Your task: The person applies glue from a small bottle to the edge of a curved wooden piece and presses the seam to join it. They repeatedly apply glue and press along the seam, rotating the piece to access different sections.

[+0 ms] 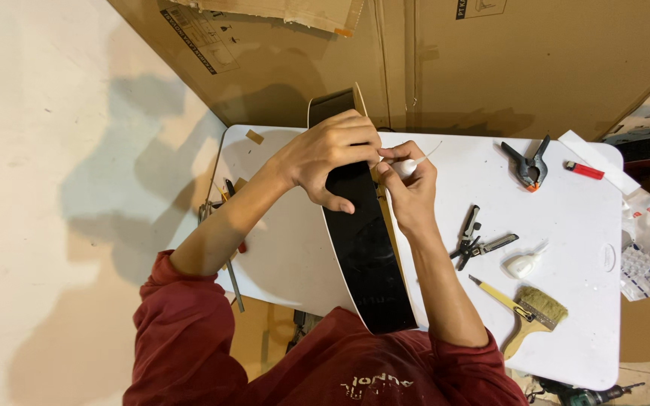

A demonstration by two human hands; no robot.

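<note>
Two hands at one curved black strip [362, 248] standing on edge on the white counter [566, 225]: left hand [329, 154] clamped over its top, right hand [409, 184] pinching a small white glue tube [408, 167] just beside; possibly slipping, smearing, tipping sideways.

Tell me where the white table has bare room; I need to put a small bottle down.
Bare patches on the white table: between the black curved panel and the pliers, and the far middle between the right hand and the spring clamp. Crowded: the right side around the brush and glue bottle.
</note>
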